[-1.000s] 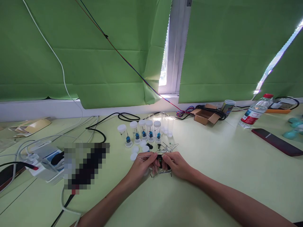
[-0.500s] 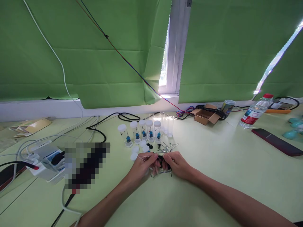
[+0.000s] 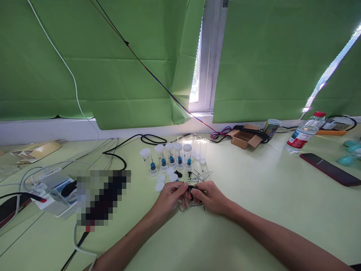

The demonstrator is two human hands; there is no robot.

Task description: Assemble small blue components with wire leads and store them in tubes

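On my feed I see a bare left forearm (image 3: 137,230) at lower left, marked by one small spot (image 3: 126,235), and a bare right forearm (image 3: 262,227) at lower right, both tapering toward the bare left hand (image 3: 171,194) and right hand (image 3: 212,195).

Five capped tubes (image 3: 178,155), two hands (image 3: 210,194), one bottle (image 3: 300,138).

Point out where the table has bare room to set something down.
Widest: the table between the right hand and dark oblong object, nearer than the cardboard box. Another bare patch lies between the forearms, nearer than the hands. Crowded: just beyond the hands, with capped tubes, loose caps and wire pieces; and far left, around white adapters.
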